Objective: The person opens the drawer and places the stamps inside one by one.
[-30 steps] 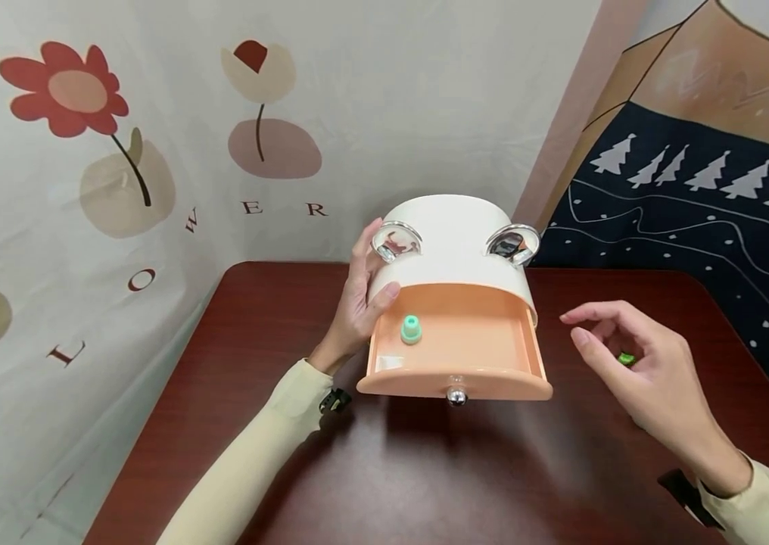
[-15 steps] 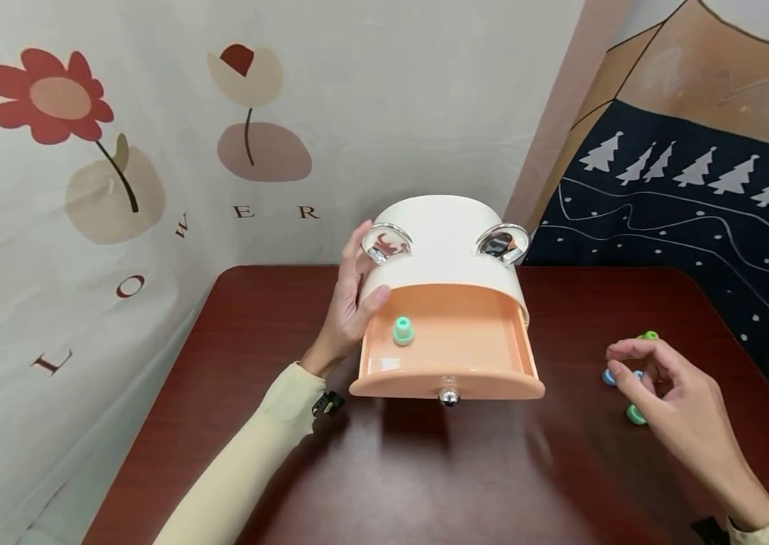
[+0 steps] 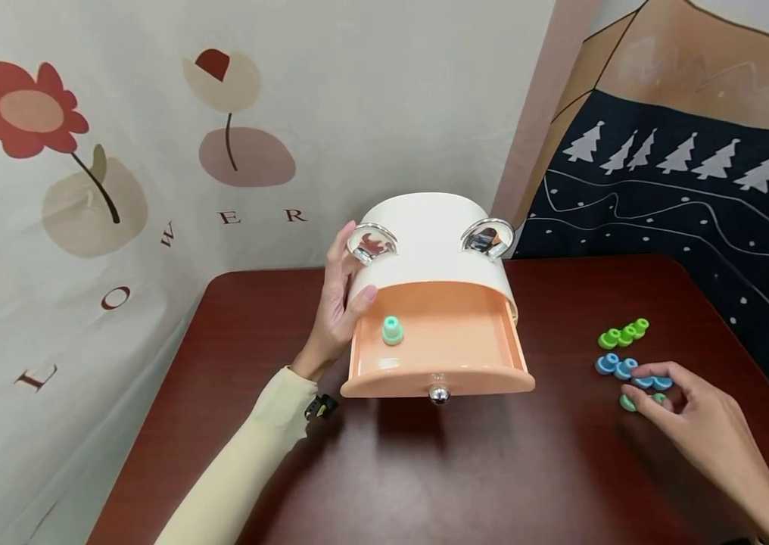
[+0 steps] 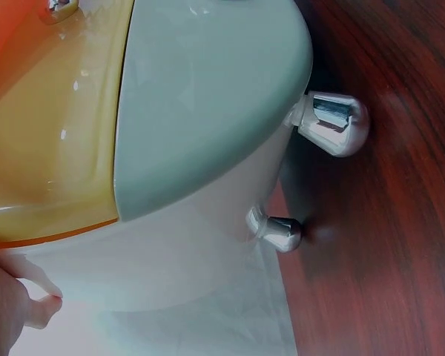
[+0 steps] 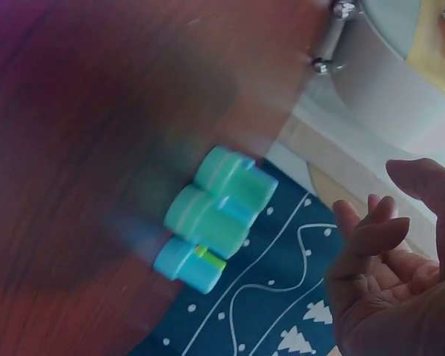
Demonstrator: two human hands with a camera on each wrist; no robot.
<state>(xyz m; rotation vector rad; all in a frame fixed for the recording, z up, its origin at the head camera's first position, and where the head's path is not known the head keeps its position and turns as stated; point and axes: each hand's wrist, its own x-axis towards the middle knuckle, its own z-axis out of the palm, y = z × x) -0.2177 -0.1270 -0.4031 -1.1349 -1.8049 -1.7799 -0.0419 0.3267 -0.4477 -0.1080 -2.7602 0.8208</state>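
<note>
A white drawer box with two silver loop handles stands mid-table, its peach drawer pulled out. One mint-green stepped plastic piece sits upright at the drawer's left. My left hand grips the box's left side, thumb at the front edge; its other fingers are partly hidden. My right hand hovers at a group of similar pieces, thumb and forefinger apart, holding nothing. Nearest it are mint pieces, partly covered by the fingers, and a row of blue pieces. In the right wrist view mint pieces stand beside the loosely bent fingers.
A row of lime-green pieces lies behind the blue ones. The dark red table meets patterned cloths at the back and sides. Silver feet hold the box up off the table. A round silver knob sticks out from the drawer front.
My right hand has moved right and down, from beside the drawer to the mint and blue pieces. The left hand keeps its grip on the box. The head view has turned rightward.
</note>
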